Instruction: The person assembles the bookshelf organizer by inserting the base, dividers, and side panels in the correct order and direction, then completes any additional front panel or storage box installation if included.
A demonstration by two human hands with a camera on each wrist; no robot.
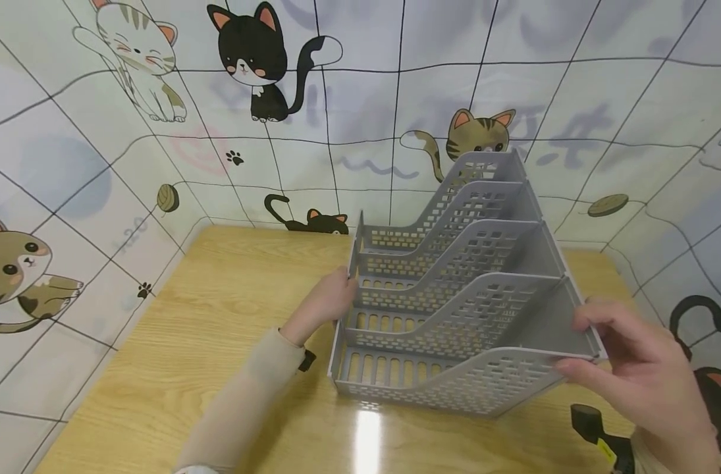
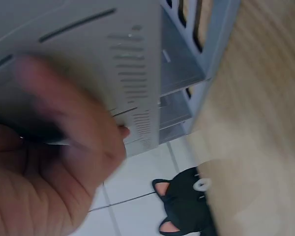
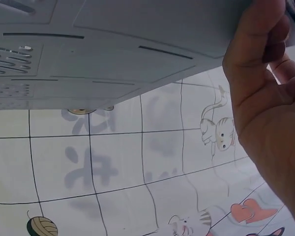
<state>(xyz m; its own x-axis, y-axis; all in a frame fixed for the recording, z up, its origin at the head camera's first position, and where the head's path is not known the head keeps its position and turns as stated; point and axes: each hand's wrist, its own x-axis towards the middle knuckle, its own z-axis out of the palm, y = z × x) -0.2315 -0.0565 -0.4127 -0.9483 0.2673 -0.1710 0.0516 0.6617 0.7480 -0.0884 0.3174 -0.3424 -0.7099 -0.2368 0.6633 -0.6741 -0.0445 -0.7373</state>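
Note:
A grey plastic file rack [image 1: 544, 316] with several slanted, perforated compartments stands over the table in the head view, its tall side on the right. My left hand [image 1: 330, 296] grips the low left edge. At the near right corner, my right hand [image 1: 644, 368] pinches the tall side between thumb and fingers. The left wrist view has the rack's slotted outer panel [image 2: 132, 64] close to the blurred left hand [image 2: 64, 167]. In the right wrist view, the fingers of the right hand [image 3: 260, 93] meet the edge of the smooth panel [image 3: 113, 64].
The wooden table [image 1: 230, 283] spreads out beneath the rack and to its left. Behind and at both sides rises a white wall covering [image 1: 372, 112] with a grid and cartoon cats. A bright light reflection lies on the table in front of the rack.

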